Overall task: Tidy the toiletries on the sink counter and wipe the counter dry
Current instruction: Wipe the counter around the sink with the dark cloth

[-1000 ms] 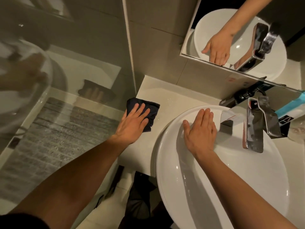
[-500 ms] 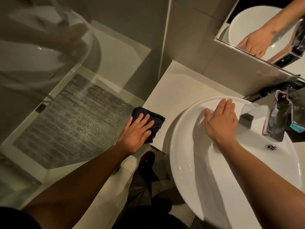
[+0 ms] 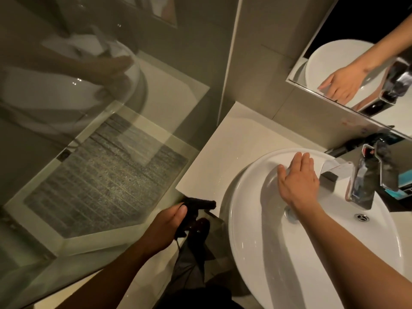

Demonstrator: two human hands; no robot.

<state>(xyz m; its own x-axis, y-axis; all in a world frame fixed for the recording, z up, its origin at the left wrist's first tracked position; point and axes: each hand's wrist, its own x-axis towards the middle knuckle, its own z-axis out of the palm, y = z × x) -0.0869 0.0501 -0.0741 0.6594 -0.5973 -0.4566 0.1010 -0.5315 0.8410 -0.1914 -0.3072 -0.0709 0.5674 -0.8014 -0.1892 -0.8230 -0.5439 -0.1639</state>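
Observation:
My left hand [image 3: 166, 228] grips a dark cloth [image 3: 195, 211], bunched up and held just off the front edge of the pale sink counter [image 3: 225, 157]. The cloth hangs in the air below the counter's corner. My right hand [image 3: 297, 182] lies flat, fingers together, on the back rim of the round white basin [image 3: 267, 264], just left of the chrome faucet [image 3: 361, 186]. Some water drops glint on the counter beside the basin.
A glass shower screen [image 3: 89, 152] stands left of the counter, with a grey stone shower floor behind it. A mirror [image 3: 356, 70] hangs above the basin. Teal-and-dark toiletry items [image 3: 399, 188] sit behind the faucet at the right edge. My legs and a shoe show below the counter.
My left hand has dragged the cloth toward me off the counter's front edge and closed around it. The right hand stays on the basin rim. The view has shifted right.

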